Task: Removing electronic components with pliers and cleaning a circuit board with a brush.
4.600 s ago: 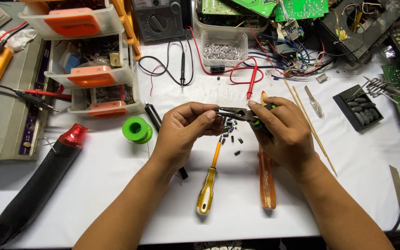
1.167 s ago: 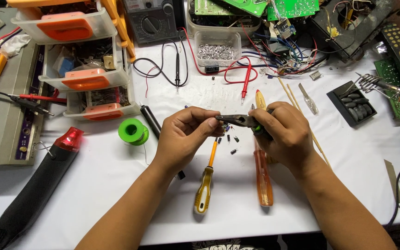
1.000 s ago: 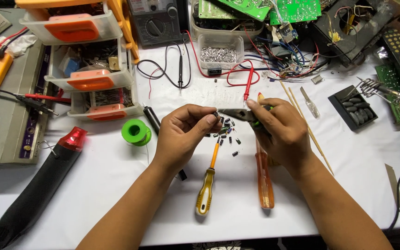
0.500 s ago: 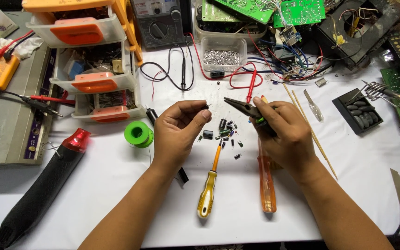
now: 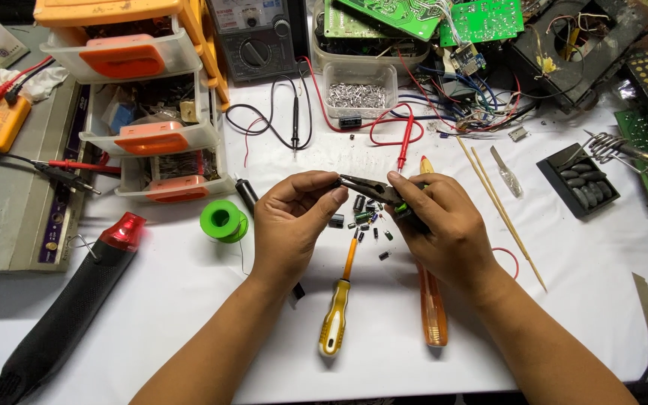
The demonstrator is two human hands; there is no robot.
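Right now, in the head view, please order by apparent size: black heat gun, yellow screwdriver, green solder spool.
1. black heat gun
2. yellow screwdriver
3. green solder spool
All lie on one table, so the order seems reliable.

Directly below the fingers (image 5: pixel 333 196), the desk (image 5: pixel 189 300) is strewn with small loose components (image 5: pixel 365 217). Just nearer the body, passage is blocked by a yellow screwdriver (image 5: pixel 337 315) and an orange screwdriver (image 5: pixel 432 315). Left of the fingers a green solder spool (image 5: pixel 223 220) stands; between it and the heat gun (image 5: pixel 69 307) bare desk is left. Beyond the fingers, probe leads (image 5: pixel 403 142) are laid across.
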